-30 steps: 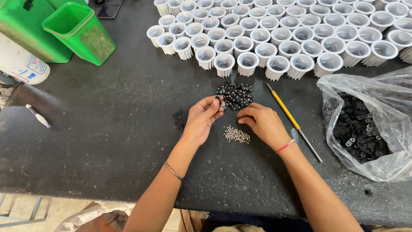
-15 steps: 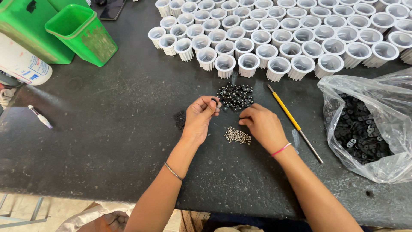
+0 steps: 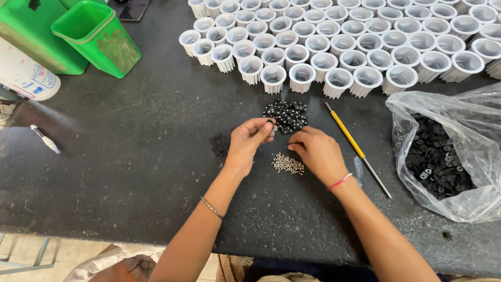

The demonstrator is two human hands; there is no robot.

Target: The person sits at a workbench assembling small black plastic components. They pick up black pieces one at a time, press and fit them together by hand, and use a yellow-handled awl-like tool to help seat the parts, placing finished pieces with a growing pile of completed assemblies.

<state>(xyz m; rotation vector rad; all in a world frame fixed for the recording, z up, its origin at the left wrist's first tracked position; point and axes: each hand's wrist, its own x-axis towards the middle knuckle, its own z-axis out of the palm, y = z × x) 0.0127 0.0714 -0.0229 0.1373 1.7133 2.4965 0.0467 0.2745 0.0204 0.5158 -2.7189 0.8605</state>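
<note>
My left hand [image 3: 249, 141] pinches a small black part between thumb and fingers, just left of a heap of small black round parts [image 3: 287, 114] on the dark table [image 3: 130, 172]. My right hand [image 3: 315, 153] rests palm down beside it, its fingertips curled over the table above a little pile of silver screws [image 3: 287, 164]; whether it holds a screw is hidden. A smaller cluster of black parts [image 3: 219, 144] lies left of my left wrist.
Many white ribbed cups [image 3: 339, 36] stand in rows at the back. A yellow-handled screwdriver [image 3: 354, 146] lies right of my right hand. A clear bag of black parts [image 3: 449, 151] sits at right. Green bins [image 3: 96, 34], a white container [image 3: 23, 75] and a pen [image 3: 46, 140] are at left.
My left hand has lifted slightly with a black part pinched in its fingers. My right hand has shifted a little toward the screws.
</note>
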